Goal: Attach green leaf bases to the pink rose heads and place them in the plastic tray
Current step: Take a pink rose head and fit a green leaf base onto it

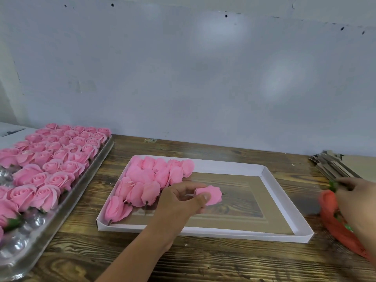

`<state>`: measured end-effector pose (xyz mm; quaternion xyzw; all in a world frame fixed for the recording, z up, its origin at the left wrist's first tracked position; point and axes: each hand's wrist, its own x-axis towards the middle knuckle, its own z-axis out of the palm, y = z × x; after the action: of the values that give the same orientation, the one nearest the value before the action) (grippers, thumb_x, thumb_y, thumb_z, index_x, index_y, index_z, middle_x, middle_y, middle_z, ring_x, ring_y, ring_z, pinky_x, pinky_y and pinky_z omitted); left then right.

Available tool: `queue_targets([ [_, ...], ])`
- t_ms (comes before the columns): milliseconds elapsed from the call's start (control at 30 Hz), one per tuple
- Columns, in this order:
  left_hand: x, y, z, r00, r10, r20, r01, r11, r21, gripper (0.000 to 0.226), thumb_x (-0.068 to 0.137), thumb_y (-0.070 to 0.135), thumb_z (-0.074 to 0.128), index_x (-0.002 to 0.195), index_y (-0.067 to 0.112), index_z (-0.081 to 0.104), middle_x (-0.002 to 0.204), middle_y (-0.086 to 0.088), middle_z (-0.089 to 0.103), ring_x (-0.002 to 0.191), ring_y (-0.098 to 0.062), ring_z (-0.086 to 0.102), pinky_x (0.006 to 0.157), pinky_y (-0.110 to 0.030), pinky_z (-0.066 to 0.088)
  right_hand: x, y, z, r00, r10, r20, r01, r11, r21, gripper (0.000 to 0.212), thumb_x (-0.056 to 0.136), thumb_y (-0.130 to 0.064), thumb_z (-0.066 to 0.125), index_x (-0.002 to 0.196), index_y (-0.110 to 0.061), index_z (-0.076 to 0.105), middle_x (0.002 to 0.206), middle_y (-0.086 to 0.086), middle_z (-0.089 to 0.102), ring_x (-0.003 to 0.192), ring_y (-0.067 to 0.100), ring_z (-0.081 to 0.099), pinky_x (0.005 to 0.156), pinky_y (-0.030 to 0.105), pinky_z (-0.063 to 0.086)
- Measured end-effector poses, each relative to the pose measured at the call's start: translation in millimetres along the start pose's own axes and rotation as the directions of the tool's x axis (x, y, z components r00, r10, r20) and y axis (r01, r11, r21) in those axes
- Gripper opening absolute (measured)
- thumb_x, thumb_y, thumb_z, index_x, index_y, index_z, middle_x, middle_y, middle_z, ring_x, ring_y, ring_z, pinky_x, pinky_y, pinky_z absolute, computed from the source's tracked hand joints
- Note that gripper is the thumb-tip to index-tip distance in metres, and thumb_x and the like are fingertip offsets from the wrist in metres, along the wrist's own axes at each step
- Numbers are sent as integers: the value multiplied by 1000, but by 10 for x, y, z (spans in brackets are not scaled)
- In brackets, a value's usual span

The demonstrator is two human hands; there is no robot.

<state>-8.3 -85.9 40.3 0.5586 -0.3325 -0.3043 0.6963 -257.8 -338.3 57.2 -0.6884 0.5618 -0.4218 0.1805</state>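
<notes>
My left hand point(179, 202) grips a pink rose head point(211, 194) on its side over the white cardboard box lid point(284, 204), a short stem pointing right. Several loose pink rose heads point(150, 180) lie in the lid's left part. At the right edge my right hand point(354, 198) pinches a green leaf base point(332, 185) above an orange mesh bag point(333, 222) with more green pieces inside. The clear plastic tray point(30, 237) on the left holds several upright pink roses point(61, 151); its near cups stand bare.
All of this rests on a dark wooden table point(203, 259) against a pale wall. A stack of flat cardboard pieces point(333, 165) lies at the far right, behind my right hand. A small label point(150, 140) is stuck near the table's back edge.
</notes>
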Motion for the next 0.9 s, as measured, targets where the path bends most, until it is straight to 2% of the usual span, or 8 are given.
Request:
queue_targets([
  [33,0,-2,-3,1000,-1,2,1,1000,-2,25,79,19,79,87,43,80,94,5,79,88,-11,74,72,-21,58,-31,-74,46,1000,-19,-13,19,1000,25,14,86,-8,58,92,-13,71,74,11,66,67,31,59,58,9,48],
  [100,-1,-3,-6,1000,-4,10,4,1000,-11,23,77,23,79,87,43,80,96,5,79,89,-11,74,73,-21,58,-128,-277,175,999,-50,-12,50,997,58,18,88,-8,61,97,-13,75,88,10,73,81,32,65,81,36,55],
  [200,-1,-7,-3,1000,-6,18,6,1000,-22,21,76,24,79,88,41,80,97,3,79,89,-12,74,74,-22,59,-357,-532,450,980,-76,187,47,987,155,26,88,-1,61,103,-15,76,96,11,75,87,31,68,85,48,54],
  [267,3,-11,-4,1000,-7,22,7,1000,-28,20,75,25,79,89,40,81,97,2,79,88,-12,73,74,-22,59,-566,-689,671,946,-129,298,69,976,206,28,88,2,61,104,-16,76,95,10,75,88,30,69,87,45,54],
  [400,4,-12,-19,999,-3,38,5,999,-51,22,70,29,79,89,39,81,98,2,79,89,-11,74,72,-20,58,-943,-939,1001,867,-180,464,43,956,289,28,90,1,59,102,-16,77,84,-2,72,75,17,64,70,26,47],
  [600,20,-27,-32,1000,13,25,-12,999,-39,21,81,21,79,92,39,80,98,2,79,89,-11,73,73,-20,57,-1155,-1154,982,809,-295,508,103,923,372,34,87,2,59,93,-26,77,81,-3,75,72,13,63,76,35,53],
  [733,33,-47,-35,1000,5,9,-5,1000,-28,23,86,17,77,95,38,80,100,2,79,90,-11,73,74,-21,57,-1190,-1156,894,794,-257,550,-82,853,516,36,89,3,59,98,-28,74,67,0,70,60,5,61,65,23,53],
  [900,38,-54,-46,1000,7,2,-7,1000,-25,21,86,17,77,97,35,81,101,2,79,90,-10,72,75,-21,57,-1263,-1086,828,732,-236,639,-305,725,617,34,89,3,62,110,-22,72,78,-1,74,74,9,68,69,19,56],
])
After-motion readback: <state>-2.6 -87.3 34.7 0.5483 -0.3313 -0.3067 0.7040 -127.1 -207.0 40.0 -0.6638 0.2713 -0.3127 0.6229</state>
